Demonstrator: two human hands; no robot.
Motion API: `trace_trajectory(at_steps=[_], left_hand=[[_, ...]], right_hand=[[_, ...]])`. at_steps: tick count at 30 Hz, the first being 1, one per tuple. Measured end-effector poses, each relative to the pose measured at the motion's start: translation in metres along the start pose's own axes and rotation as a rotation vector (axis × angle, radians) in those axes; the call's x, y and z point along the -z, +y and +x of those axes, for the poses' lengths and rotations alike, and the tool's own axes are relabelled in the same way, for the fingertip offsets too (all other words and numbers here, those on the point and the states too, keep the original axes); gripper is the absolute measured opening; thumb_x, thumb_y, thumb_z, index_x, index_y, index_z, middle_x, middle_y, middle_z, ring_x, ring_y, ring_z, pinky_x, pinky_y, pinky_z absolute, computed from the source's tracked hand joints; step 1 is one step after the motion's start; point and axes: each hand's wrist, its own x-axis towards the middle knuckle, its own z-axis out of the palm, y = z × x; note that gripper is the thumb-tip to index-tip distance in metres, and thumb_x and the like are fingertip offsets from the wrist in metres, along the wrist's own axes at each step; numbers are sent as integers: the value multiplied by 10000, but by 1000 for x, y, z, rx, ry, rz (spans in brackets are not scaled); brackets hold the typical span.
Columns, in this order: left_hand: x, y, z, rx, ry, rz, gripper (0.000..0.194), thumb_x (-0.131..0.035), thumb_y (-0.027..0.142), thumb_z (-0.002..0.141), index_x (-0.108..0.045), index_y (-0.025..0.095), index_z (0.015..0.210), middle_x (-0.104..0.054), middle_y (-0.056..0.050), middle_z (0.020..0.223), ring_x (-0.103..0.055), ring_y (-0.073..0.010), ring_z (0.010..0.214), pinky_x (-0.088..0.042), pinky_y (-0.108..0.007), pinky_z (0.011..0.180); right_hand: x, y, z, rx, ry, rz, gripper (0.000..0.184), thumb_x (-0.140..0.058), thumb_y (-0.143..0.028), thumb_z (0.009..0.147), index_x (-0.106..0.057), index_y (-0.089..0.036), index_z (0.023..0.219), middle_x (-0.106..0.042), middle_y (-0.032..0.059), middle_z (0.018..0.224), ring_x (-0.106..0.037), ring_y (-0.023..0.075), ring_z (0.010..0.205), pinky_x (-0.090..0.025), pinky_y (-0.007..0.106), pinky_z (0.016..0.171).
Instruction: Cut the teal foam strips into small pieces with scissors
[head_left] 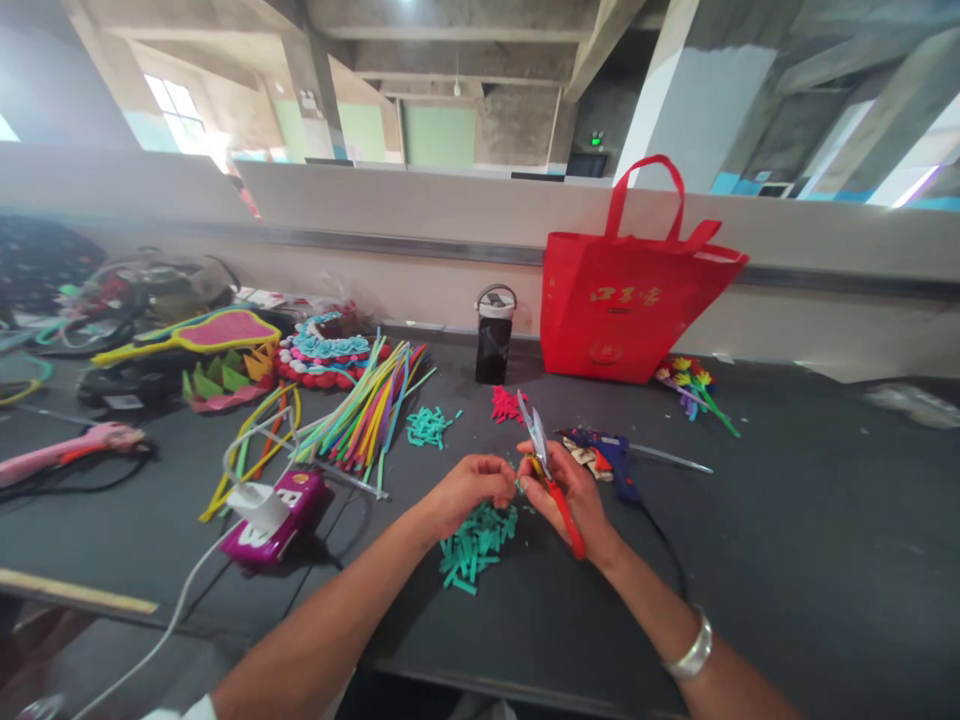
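Note:
My right hand (pixel 574 495) is closed around a pair of scissors (pixel 559 500) with red handles, its blades pointing up and away. Close beside it on the left, my left hand (pixel 474 487) has its fingers curled together; whatever is pinched in them is too small to make out. Under the left hand lies a heap of short teal pipe cleaner pieces (pixel 472 550). Farther off are a smaller pile of teal pieces (pixel 429 427) and a little pile of red pieces (pixel 505 404).
Long coloured pipe cleaners (pixel 375 410) lie left, near a purple power strip (pixel 281 515) with a white plug. A black bottle (pixel 494 335) and a red bag (pixel 630 300) stand at the back. A blue glue gun (pixel 619 465) with a trailing cord lies right.

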Motion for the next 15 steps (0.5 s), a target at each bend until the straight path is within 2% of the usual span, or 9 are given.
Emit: trace_trajectory(at_steps=[4, 7, 11, 15], left_hand=[[1, 4, 1, -132, 118, 65, 91, -660, 206, 660, -655, 142, 725, -590, 3, 656, -485, -91, 589, -368, -223, 606], [1, 6, 1, -258, 209, 240, 132, -690, 255, 680, -663, 150, 755, -616, -2, 703, -516, -106, 642, -391, -226, 642], [-1, 6, 1, -350, 246, 547, 92, -675, 238, 685, -672, 147, 703, -621, -13, 665, -528, -123, 643, -407, -236, 639], [-4, 5, 1, -349, 229, 618, 60, -643, 197, 682, -675, 147, 693, -622, -9, 652, -523, -119, 621, -406, -233, 617]], right_hand=[[-1, 2, 1, -10, 71, 34, 294, -582, -241, 802, -551, -226, 1094, -622, -2, 837, -617, 127, 716, -517, 234, 665], [-3, 4, 2, -14, 117, 32, 305, -592, -224, 786, -556, -216, 1088, -629, 5, 855, -618, 127, 725, -518, 242, 681], [-5, 8, 2, -30, 154, 13, 312, -590, -231, 787, -556, -208, 1096, -643, 23, 900, -621, 134, 739, -521, 251, 683], [-6, 11, 2, -36, 169, -50, 309, -585, -245, 801, -558, -200, 1105, -642, 27, 898, -623, 142, 754, -520, 255, 691]])
